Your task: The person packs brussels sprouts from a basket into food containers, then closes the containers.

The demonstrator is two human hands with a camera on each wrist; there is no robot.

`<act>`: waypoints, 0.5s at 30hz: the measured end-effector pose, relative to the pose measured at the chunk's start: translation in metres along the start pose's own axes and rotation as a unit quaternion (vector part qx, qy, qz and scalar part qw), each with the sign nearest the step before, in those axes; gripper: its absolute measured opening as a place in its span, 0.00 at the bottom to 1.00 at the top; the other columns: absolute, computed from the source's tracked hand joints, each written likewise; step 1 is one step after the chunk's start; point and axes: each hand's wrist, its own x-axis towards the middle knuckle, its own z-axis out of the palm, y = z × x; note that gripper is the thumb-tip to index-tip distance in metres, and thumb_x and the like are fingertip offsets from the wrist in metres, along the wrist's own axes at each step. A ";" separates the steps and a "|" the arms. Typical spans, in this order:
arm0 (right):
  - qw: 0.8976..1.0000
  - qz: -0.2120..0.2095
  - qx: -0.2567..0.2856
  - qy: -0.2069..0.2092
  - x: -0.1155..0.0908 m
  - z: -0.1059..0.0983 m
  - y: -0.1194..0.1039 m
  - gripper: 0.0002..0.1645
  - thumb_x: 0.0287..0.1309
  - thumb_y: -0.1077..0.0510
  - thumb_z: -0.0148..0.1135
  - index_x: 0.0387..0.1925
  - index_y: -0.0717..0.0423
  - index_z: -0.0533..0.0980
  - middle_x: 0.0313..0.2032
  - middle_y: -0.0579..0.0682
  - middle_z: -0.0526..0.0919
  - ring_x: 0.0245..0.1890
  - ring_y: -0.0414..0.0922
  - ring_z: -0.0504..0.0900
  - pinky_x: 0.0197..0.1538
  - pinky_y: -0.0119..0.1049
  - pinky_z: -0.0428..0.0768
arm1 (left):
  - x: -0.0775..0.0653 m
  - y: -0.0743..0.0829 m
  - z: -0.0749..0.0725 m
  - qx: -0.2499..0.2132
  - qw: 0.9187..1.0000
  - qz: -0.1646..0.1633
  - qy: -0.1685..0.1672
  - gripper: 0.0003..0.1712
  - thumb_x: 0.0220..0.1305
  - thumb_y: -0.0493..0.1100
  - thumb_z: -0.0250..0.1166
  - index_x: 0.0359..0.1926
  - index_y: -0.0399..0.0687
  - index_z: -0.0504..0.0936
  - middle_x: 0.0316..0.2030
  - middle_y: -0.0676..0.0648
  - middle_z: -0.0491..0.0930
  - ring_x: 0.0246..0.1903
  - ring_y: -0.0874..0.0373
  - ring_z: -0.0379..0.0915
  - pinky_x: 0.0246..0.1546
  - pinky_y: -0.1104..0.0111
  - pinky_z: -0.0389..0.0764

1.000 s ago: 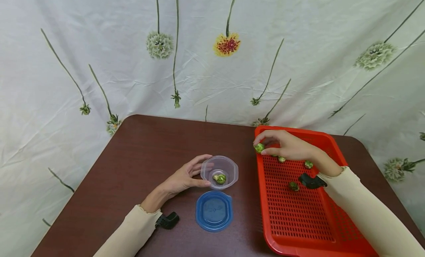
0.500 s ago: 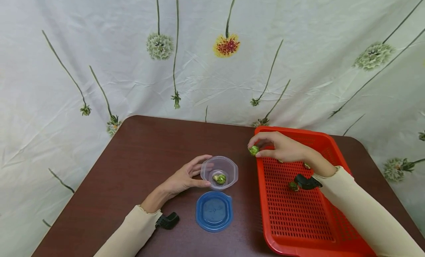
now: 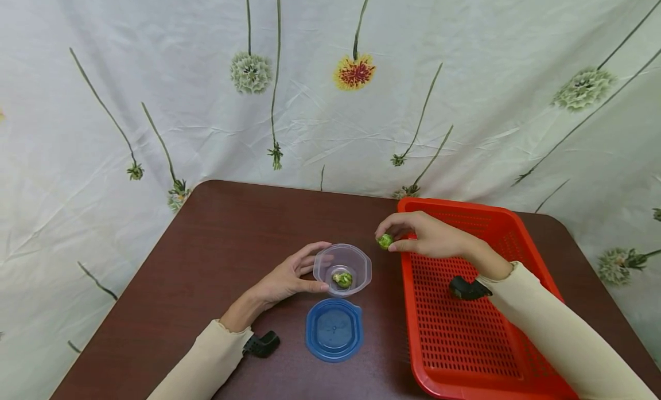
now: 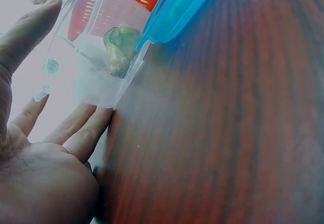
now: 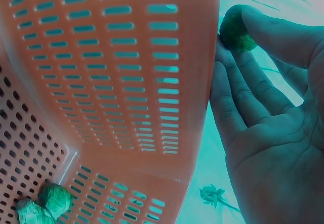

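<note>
My left hand (image 3: 289,278) holds the clear plastic container (image 3: 330,255) from its left side, thumb at the near side and fingers at the far side. Inside it lies one Brussels sprout (image 3: 342,280). My right hand (image 3: 426,235) pinches another Brussels sprout (image 3: 384,241) between thumb and fingertips. That hand is over the left rim of the red basket (image 3: 465,348), with the sprout just outside it, right of the container. In the right wrist view, the held sprout (image 5: 237,29) is beside the basket wall. A blue lid (image 3: 334,330) lies on the table, just in front of the container.
Two Brussels sprouts (image 5: 55,198) show in a basket corner in the right wrist view; my right forearm hides part of the basket in the head view. A dark brown table (image 3: 248,216) carries everything. Behind it hangs a white flowered cloth (image 3: 310,124).
My right hand has moved left and slightly toward me with the pinched Brussels sprout, from above the basket's edge to outside it. The left hand, container and lid have stayed in place.
</note>
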 end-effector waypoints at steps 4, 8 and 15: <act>1.000 -0.013 -0.006 -0.005 0.003 0.005 -0.002 0.17 0.63 0.63 0.67 0.53 0.53 0.78 0.49 0.46 0.84 0.48 0.42 0.84 0.53 0.38 0.82 | 0.000 -0.001 0.000 0.000 1.000 0.001 0.001 0.50 0.57 0.37 0.75 0.76 0.54 0.58 0.72 0.37 0.64 0.74 0.41 0.57 0.55 0.68 0.78; 1.000 -0.015 -0.007 -0.017 0.006 0.010 -0.002 0.17 0.63 0.64 0.67 0.53 0.50 0.78 0.50 0.47 0.84 0.48 0.41 0.84 0.54 0.37 0.82 | 0.000 -0.001 0.000 -0.004 1.000 0.002 0.000 0.51 0.57 0.36 0.75 0.76 0.53 0.58 0.72 0.37 0.64 0.74 0.41 0.57 0.55 0.68 0.78; 0.999 -0.031 -0.019 -0.034 0.013 0.018 -0.004 0.16 0.64 0.64 0.66 0.52 0.53 0.78 0.48 0.46 0.83 0.47 0.40 0.84 0.53 0.36 0.82 | 0.001 -0.001 0.000 -0.002 1.000 0.001 0.001 0.51 0.57 0.37 0.76 0.76 0.54 0.58 0.72 0.37 0.64 0.74 0.41 0.57 0.55 0.68 0.78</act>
